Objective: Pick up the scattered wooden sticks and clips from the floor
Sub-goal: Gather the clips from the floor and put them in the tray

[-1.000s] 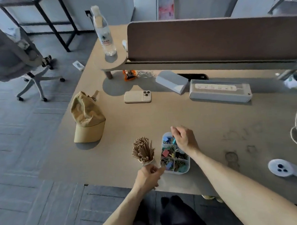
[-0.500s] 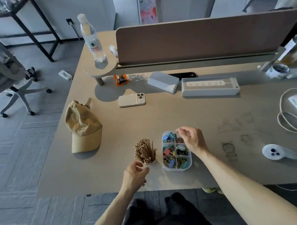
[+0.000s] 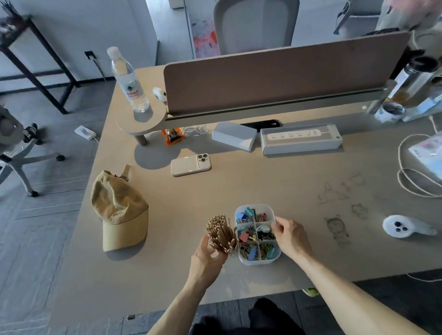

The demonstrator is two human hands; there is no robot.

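The foot of the bundle of wooden sticks (image 3: 220, 232) is hidden behind the left hand (image 3: 206, 259), so whether a cup or a band keeps them together cannot be told; only the fanned tips show. The clips (image 3: 254, 250) lie mixed in a divided white box (image 3: 259, 260), too small to count, and its 3 o'clock wall is partly covered by the right hand (image 3: 291, 236). At the 3 o'clock edge of the view a pale packet (image 3: 434, 155) and a looped cable (image 3: 408, 182) are cut off, and both forearms run out of view at 6 o'clock. The water bottle (image 3: 128, 80) at 11 o'clock has a label with a red band, its writing too blurred to read; the long carton (image 3: 301, 138) at 1 o'clock shows a printed power strip but no legible words. The left hand curls thumb and fingers round the lower part of the sticks, holding them upright at the box's 9 o'clock; whether they touch it cannot be told. The right hand, fingers bent, pinches the box's rim. Both things are over the table (image 3: 190, 194), near its 6 o'clock edge, with a tan cap (image 3: 119, 209) at 9 o'clock and a phone (image 3: 190, 165) at 11 o'clock
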